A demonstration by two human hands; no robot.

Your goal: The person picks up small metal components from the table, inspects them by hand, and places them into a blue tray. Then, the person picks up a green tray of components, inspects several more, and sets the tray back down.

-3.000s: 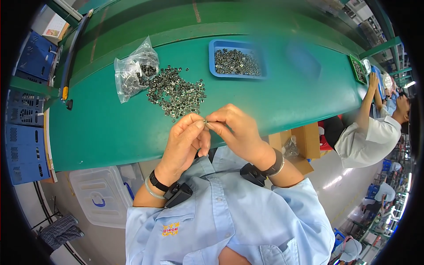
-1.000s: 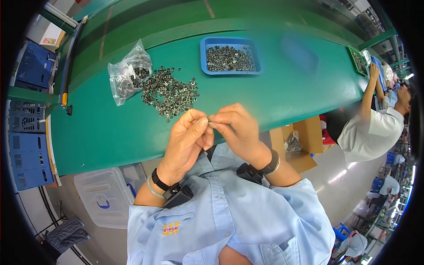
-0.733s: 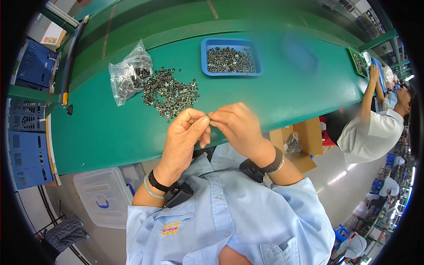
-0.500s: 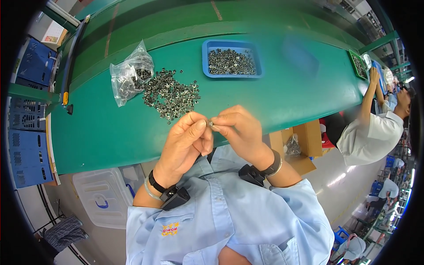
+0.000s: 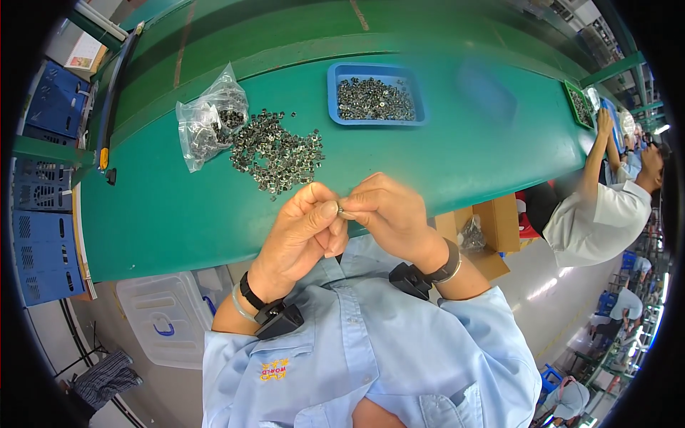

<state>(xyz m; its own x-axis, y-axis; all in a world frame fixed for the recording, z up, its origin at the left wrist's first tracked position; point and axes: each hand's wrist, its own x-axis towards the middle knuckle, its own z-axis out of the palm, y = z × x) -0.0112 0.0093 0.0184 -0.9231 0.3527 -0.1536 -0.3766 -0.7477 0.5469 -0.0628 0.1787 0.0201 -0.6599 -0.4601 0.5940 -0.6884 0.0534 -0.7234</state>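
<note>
Both my hands meet over the near edge of the green table, fingertips pinched together around one small metal part point(image 5: 340, 210). My left hand point(image 5: 308, 222) pinches it between thumb and forefinger. From the other side, the thumb and forefinger of my right hand point(image 5: 389, 214) close on the same part, which is mostly hidden by the fingertips. Ahead of my left hand lies a loose pile of small shiny metal parts point(image 5: 277, 153). Beside the pile, a clear plastic bag point(image 5: 202, 118) holds more of them. Farther back, a blue tray point(image 5: 422, 114) contains many small metal parts.
The green table point(image 5: 164, 228) has a raised ledge along its back. Blue crates point(image 5: 50, 250) stand at the left, and a lidded clear bin point(image 5: 160, 321) sits below. An open cardboard box point(image 5: 497, 225) is right of my arm. A co-worker point(image 5: 599, 214) works at the far right.
My fingertips have drawn closer together and a little lower around the small metal part, which shows less than before. The pile, bag and tray have stayed in place.
</note>
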